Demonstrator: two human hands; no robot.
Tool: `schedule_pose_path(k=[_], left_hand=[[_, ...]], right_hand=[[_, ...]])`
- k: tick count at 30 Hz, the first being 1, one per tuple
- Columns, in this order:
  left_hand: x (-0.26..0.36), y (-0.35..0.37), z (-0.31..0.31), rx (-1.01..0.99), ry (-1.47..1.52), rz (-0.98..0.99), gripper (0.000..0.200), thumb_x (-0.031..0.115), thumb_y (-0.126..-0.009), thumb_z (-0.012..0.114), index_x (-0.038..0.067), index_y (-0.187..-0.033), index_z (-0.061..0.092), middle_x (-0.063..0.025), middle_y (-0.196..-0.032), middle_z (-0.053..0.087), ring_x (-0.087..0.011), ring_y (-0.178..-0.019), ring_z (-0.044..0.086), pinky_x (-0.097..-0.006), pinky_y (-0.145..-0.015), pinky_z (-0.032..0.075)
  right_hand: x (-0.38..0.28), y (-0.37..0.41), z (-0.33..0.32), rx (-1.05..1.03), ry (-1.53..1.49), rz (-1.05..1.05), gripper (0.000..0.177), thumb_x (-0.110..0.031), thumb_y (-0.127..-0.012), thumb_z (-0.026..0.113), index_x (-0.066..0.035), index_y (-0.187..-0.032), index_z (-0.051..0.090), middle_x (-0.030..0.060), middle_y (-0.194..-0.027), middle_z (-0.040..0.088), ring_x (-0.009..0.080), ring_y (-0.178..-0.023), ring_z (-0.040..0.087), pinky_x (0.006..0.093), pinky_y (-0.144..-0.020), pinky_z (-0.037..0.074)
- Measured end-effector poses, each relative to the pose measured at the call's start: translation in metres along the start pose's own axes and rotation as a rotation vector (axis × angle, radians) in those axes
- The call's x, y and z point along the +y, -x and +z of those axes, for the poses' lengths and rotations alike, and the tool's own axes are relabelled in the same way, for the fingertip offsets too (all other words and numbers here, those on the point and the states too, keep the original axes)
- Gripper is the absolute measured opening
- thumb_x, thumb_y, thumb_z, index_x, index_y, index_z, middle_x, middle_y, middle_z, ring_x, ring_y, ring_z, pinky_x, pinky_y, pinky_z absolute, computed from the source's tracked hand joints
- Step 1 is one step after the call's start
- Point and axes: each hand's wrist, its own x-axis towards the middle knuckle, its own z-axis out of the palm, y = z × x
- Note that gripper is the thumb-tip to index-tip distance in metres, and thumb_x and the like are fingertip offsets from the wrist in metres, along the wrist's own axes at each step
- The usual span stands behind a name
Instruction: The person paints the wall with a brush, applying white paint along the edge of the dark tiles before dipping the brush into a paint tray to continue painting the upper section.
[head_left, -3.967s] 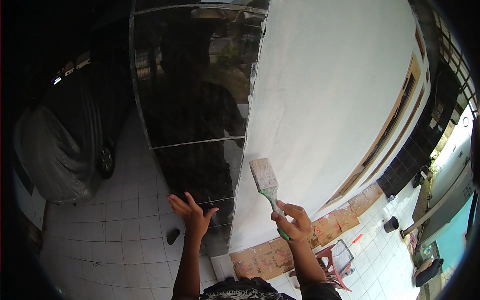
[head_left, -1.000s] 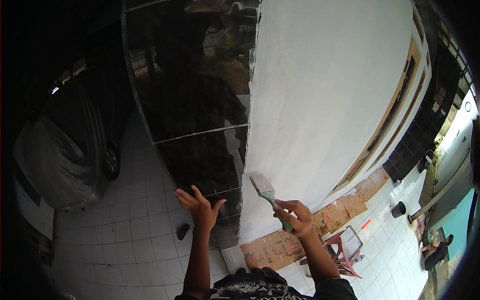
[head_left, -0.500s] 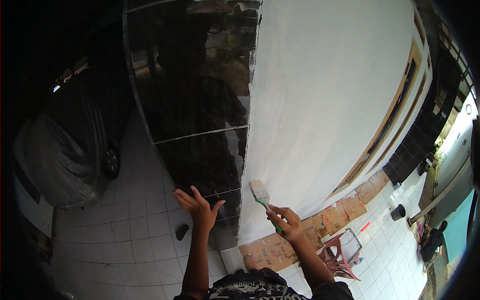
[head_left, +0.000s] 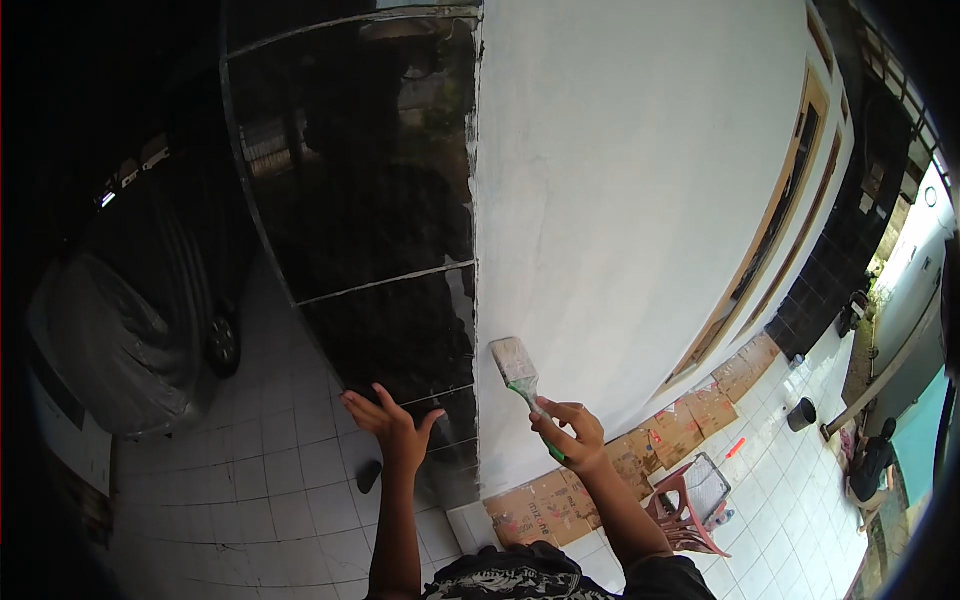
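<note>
My right hand (head_left: 572,437) grips a paintbrush (head_left: 524,385) by its green handle. The wide, whitish bristles point up and left, against or just in front of the white wall (head_left: 620,220), a little right of the corner; contact is hard to tell. On the other side of that corner, black glossy tiles (head_left: 370,220) with pale joints cover the surface. My left hand (head_left: 396,432) is open, fingers spread, at the lower part of those tiles, apparently resting on them. White smears run along the tile edge by the corner.
Flattened cardboard (head_left: 540,508) lines the wall's foot. A reddish plastic chair (head_left: 680,515) with a paint tray (head_left: 708,485) stands at lower right, near a dark bucket (head_left: 802,414). A covered car (head_left: 130,330) is at left. Another person (head_left: 874,465) is at far right.
My view has turned slightly, so the wall corner appears further left. The paintbrush sits a bit higher and further from the corner. My left hand stays at the tiles.
</note>
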Motion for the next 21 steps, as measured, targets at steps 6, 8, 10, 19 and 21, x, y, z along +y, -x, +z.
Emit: schedule_pose_path(k=[6,8,10,19,21], left_hand=[[0.0,-0.001,0.001,-0.011,-0.033,-0.01,0.14,0.064,-0.074,0.077,0.007,-0.156,-0.021,-0.0353,-0.151,-0.037,-0.0586,-0.142,-0.024,-0.0769,-0.106,0.006],[0.0,0.0,0.002,-0.013,-0.031,-0.01,0.14,0.064,-0.074,0.077,0.007,-0.156,-0.021,-0.0355,-0.151,-0.037,-0.0588,-0.142,-0.024,-0.0769,-0.106,0.006],[-0.001,0.0,0.002,-0.019,-0.03,-0.013,0.14,0.066,-0.074,0.076,0.007,-0.156,-0.021,-0.0358,-0.151,-0.036,-0.0592,-0.143,-0.023,-0.0769,-0.106,0.007],[-0.001,0.001,0.003,0.032,0.035,0.013,0.134,0.063,-0.076,0.076,0.008,-0.158,-0.015,-0.0377,-0.153,-0.031,-0.0629,-0.142,-0.017,-0.0782,-0.106,0.008],[-0.002,0.0,0.004,0.035,0.025,0.011,0.133,0.064,-0.077,0.075,0.008,-0.158,-0.015,-0.0374,-0.153,-0.031,-0.0628,-0.142,-0.017,-0.0781,-0.106,0.008]], right_hand=[[-0.001,0.027,-0.003,-0.106,-0.108,0.082,0.04,-0.002,-0.072,0.083,-0.011,-0.11,0.071,0.0107,-0.11,0.07,0.0205,-0.078,0.07,0.0267,-0.055,0.053],[0.001,-0.007,-0.019,-0.058,-0.086,0.013,0.04,-0.001,-0.069,0.085,-0.01,-0.106,0.072,0.0101,-0.109,0.07,0.0194,-0.076,0.07,0.0259,-0.055,0.053],[0.009,-0.054,-0.036,0.076,-0.021,-0.111,0.036,-0.001,-0.067,0.086,-0.008,-0.099,0.071,0.0104,-0.106,0.07,0.0182,-0.072,0.069,0.0245,-0.054,0.053],[0.057,-0.245,-0.063,0.417,0.16,-0.398,0.034,0.001,-0.067,0.084,-0.009,-0.098,0.075,0.0107,-0.102,0.073,0.014,-0.069,0.066,0.021,-0.048,0.045],[0.066,-0.264,-0.056,0.458,0.16,-0.414,0.035,0.002,-0.068,0.082,-0.008,-0.1,0.075,0.0085,-0.102,0.073,0.0135,-0.07,0.065,0.0216,-0.048,0.046]])
